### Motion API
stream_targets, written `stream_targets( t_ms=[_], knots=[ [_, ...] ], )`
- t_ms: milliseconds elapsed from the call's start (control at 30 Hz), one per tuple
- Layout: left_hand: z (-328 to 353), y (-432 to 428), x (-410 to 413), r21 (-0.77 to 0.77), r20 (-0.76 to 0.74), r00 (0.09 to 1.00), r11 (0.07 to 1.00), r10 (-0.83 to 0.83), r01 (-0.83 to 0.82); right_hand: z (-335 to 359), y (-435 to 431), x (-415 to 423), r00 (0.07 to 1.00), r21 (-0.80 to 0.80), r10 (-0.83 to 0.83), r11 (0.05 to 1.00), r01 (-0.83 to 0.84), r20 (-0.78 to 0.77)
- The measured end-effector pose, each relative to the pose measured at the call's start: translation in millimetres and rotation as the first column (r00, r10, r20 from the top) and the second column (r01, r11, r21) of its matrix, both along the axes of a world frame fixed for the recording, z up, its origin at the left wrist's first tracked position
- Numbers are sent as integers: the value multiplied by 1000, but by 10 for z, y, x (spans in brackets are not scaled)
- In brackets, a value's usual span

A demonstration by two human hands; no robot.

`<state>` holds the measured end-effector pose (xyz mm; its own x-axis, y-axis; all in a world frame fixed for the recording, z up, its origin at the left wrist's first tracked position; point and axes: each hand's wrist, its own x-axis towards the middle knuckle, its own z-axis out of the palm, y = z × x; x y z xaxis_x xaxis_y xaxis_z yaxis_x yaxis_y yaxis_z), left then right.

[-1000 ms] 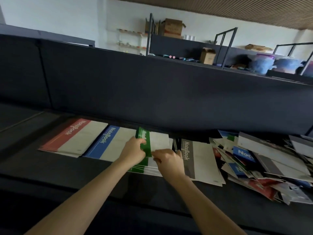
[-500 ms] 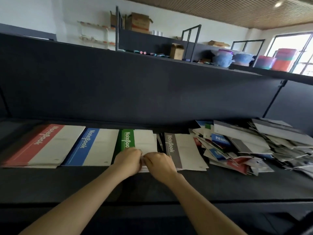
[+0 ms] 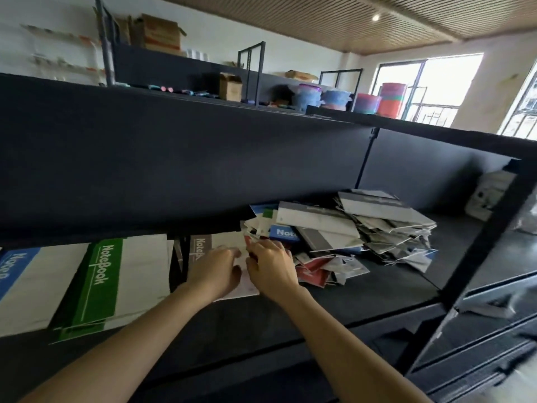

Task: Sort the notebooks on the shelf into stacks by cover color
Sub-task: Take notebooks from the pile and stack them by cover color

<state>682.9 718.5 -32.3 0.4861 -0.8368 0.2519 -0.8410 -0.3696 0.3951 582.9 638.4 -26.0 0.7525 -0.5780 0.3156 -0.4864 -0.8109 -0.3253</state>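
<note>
Right of the green stack (image 3: 101,283) (just left behind), left hand (image 3: 216,271) lies open, right hand (image 3: 271,267) curls at the unsorted pile (image 3: 348,228), grip unclear: next pick.

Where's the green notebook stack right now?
Head view, lower left: the green notebook stack lies on the shelf between the blue notebook stack at the left edge and the grey notebook stack by the left hand.
</note>
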Motion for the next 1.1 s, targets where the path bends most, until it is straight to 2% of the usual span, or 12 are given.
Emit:
stream_targets(
  t_ms=[200,333,500,567,667,733,833,933,1000,1100],
  knots=[
    [137,-645,-279,-101,32,999,994,-33,36,178,-625,-366,990,-43,-136,990,138,46],
    [212,-1002,-380,-157,66,997,986,-36,46,255,-1078,-478,980,8,-190,982,190,63],
    [200,-1334,-430,-120,55,996,990,-74,80,260,-1525,-484,978,94,-202,976,197,55],
    [191,-1409,-435,-109,60,996,991,-67,73,252,-1659,-451,982,138,-190,972,189,-4],
    [189,-1457,-438,-98,59,997,993,-57,62,283,-1800,-422,959,166,-202,957,236,-200],
    [170,-1473,-426,-110,52,998,993,-46,51,317,-1869,-402,939,90,-210,966,242,-272],
    [118,-1490,-406,-149,35,999,988,-39,44,336,-1900,-376,933,-51,-207,978,201,-293],
    [99,-1480,-418,-195,37,999,981,-15,22,320,-1821,-339,905,-245,-225,959,140,-362],
    [101,-1458,-419,-226,14,1000,974,5,-2,307,-1766,-321,916,-335,-252,931,143,-311],
    [107,-1411,-381,-267,-65,998,963,23,-39,317,-1777,-322,937,-306,-287,927,219,-198]
  ],
)
